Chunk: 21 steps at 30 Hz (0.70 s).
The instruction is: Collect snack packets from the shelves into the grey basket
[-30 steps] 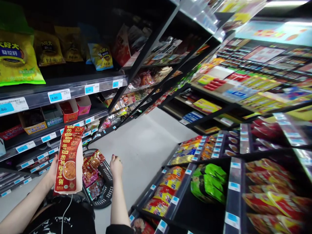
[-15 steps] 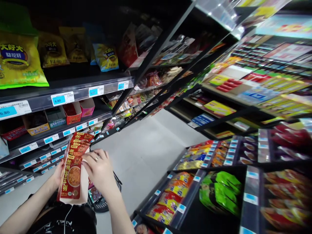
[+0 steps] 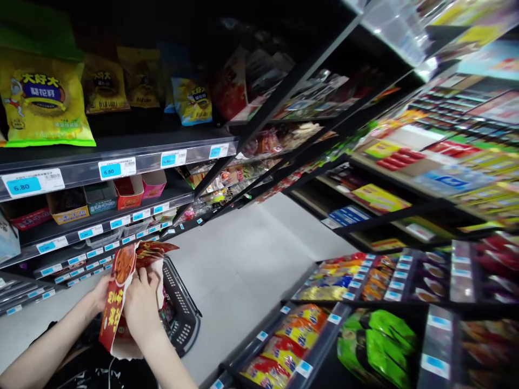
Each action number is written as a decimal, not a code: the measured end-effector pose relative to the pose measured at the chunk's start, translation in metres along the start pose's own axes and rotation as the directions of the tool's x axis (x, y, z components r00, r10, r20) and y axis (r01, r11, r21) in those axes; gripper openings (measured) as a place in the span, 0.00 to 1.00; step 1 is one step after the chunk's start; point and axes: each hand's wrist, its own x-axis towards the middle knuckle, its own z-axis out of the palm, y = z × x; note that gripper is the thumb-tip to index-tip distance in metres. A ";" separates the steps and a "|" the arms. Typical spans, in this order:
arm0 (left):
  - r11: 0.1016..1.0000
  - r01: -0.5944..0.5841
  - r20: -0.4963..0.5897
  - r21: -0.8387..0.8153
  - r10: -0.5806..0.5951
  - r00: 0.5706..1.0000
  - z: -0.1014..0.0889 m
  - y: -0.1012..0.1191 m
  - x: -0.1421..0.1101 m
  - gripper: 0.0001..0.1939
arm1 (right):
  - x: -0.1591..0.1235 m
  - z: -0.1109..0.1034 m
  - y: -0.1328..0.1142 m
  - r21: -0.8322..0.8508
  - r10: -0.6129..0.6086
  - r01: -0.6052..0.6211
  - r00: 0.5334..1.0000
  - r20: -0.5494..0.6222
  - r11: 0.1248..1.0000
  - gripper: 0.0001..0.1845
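A red cardboard box [image 3: 114, 302] with yellow lettering and a food picture is held low at the left. Its side is torn open, with a ragged white edge. My left hand [image 3: 101, 293] grips the box from its left side. My right hand [image 3: 141, 310] is at the torn opening, fingers bent into it; whatever the fingertips hold is hidden. Dark red packets [image 3: 152, 253] stick out of the top of the box. Just beyond the right hand is a dark shopping basket [image 3: 183, 305] with some packaged goods in it.
At the left, a shelf [image 3: 162, 132] bears yellow snack bags [image 3: 44, 100], with small open cartons [image 3: 101, 199] below. Grey floor [image 3: 239, 254] runs along the aisle. Display bins at the right hold red-and-yellow packs [image 3: 286, 343] and green packs [image 3: 377, 346].
The box has turned in my hands and its torn opening now shows packets at the top. My right hand has moved left and down into the opening. More of the basket shows.
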 end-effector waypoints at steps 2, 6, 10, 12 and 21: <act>1.000 0.000 -0.006 -0.006 0.000 1.000 0.000 0.002 0.001 0.13 | 0.000 0.004 0.001 0.008 0.011 -0.010 0.999 -0.049 1.000 0.21; 1.000 0.017 -0.015 -0.002 -0.017 1.000 0.004 0.002 0.001 0.16 | 0.000 0.006 0.003 0.056 -0.017 0.018 0.999 -0.027 0.998 0.21; 0.999 0.041 -0.009 0.003 -0.041 0.999 0.011 0.000 0.000 0.20 | 0.002 0.004 0.006 0.045 0.040 -0.038 0.998 -0.052 0.998 0.19; 0.999 0.042 -0.006 0.001 -0.042 0.999 0.013 -0.002 0.000 0.21 | 0.004 0.001 0.007 0.020 0.046 -0.045 0.997 -0.060 0.999 0.16; 0.999 0.040 0.036 -0.003 -0.040 0.999 0.028 -0.006 0.001 0.23 | -0.004 -0.028 0.022 -0.007 -0.008 0.007 0.991 -0.134 1.000 0.10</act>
